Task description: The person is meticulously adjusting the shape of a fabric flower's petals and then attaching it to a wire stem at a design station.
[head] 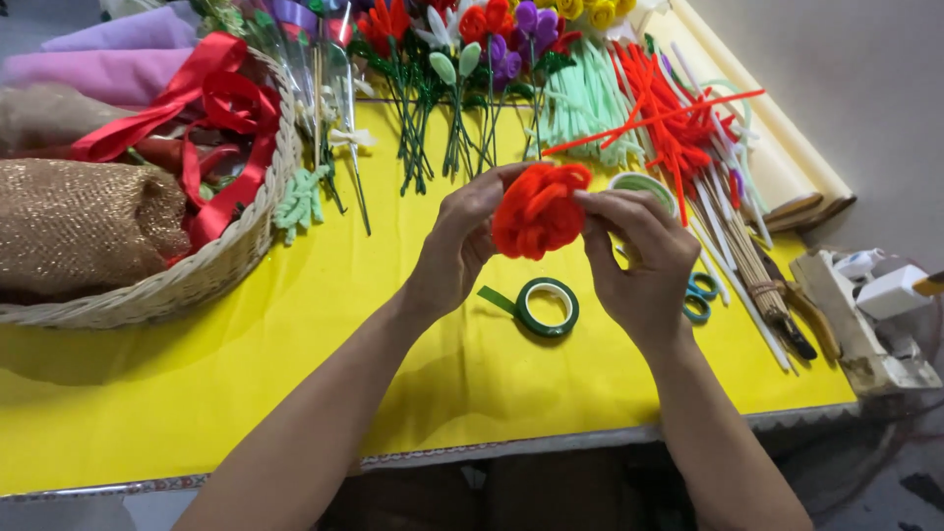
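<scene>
Above the green tape roll (pixel 548 306), both hands' fingers (pixel 605 204) pinch a fuzzy red coiled rose (pixel 537 210).

Craft workshop, yellow table (pixel 295 334), pipe-cleaner flowers (pixel 462 59), wicker basket (pixel 211 265), floral tape (pixel 547 307)

We are losing the basket (pixel 197 280) at the left edge, and the flower heads (pixel 511 25) at the top. Our right hand (pixel 639 261) is covering part of the scissors (pixel 700 297) and the white roll (pixel 644 184). Our left hand (pixel 462 241) is hiding the rose's (pixel 536 211) near side.
</scene>
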